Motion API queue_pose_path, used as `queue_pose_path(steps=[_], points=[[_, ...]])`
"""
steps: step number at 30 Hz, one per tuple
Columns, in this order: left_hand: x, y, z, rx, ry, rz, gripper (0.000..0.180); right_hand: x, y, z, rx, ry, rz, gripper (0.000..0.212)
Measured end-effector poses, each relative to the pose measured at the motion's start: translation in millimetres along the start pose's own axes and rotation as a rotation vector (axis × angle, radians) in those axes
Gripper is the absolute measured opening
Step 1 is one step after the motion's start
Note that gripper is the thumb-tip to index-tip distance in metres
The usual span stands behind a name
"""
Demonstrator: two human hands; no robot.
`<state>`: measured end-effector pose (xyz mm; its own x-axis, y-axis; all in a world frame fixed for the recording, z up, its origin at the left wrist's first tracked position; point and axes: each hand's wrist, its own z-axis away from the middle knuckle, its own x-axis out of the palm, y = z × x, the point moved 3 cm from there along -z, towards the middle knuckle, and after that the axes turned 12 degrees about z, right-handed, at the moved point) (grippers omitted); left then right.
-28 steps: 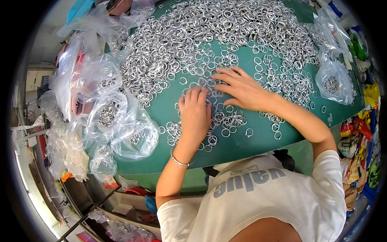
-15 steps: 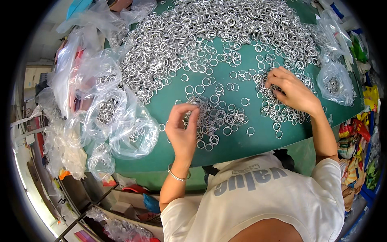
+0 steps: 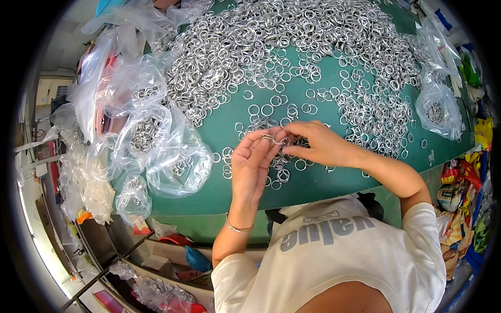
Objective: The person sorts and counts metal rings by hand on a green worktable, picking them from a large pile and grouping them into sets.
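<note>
Both hands meet above a small cluster of silvery metal rings at the near middle of the green table (image 3: pixel 219 195). My left hand (image 3: pixel 253 159) pinches a metal ring (image 3: pixel 278 139) between thumb and fingers, palm partly turned up. From the right, my right hand (image 3: pixel 318 143) closes its thumb and fingers at the same spot; its fingertips hold a ring too, though they partly hide it. Below the hands lie loose rings (image 3: pixel 282 176). A second loose group of rings (image 3: pixel 373 117) spreads to the right of my right hand.
A large heap of metal rings (image 3: pixel 292 26) covers the far side. Clear plastic bags with rings (image 3: pixel 180 164) lie at the left, and another ring-filled bag (image 3: pixel 437 112) at the right. Colourful packages (image 3: pixel 454 203) are stacked beyond the right edge. Shelves with bags (image 3: pixel 162 297) stand below left.
My right hand has left the right-hand ring group and come left to meet my left hand. My left hand has moved slightly right, its palm now turned up more.
</note>
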<state>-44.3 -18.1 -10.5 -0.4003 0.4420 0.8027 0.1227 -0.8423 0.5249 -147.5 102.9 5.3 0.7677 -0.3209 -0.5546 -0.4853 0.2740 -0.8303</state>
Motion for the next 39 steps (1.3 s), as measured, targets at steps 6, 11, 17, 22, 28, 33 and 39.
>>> queue_pose_path(steps=[6, 11, 17, 22, 28, 33, 39], points=[[5, -2, 3, -0.047, 0.101, -0.248, 0.015, -8, 12, 13, 0.196, -0.05, -0.249, 0.021], [10, -3, 11, 0.307, -0.084, -0.841, 0.013, -24, 10, 21, 0.155, -0.137, 0.008, 0.019], [14, -11, 23, 0.115, 0.035, -0.7, 0.015, -40, 5, 18, -0.074, -0.317, 0.177, 0.014], [22, -3, 21, 0.384, -0.12, -1.207, 0.024, -55, 25, -16, -0.005, 0.208, 0.477, 0.014], [25, 11, -13, 0.642, -0.11, -1.416, 0.026, -26, 51, -65, -0.017, 0.396, 0.8, 0.015], [24, 21, -66, 0.698, -0.182, -1.569, 0.023, -50, 46, -58, -0.007, 0.387, 0.444, 0.008], [20, 12, -108, 0.741, -0.205, -1.762, 0.022, -43, 45, -60, -0.093, 0.508, 0.553, 0.011]])
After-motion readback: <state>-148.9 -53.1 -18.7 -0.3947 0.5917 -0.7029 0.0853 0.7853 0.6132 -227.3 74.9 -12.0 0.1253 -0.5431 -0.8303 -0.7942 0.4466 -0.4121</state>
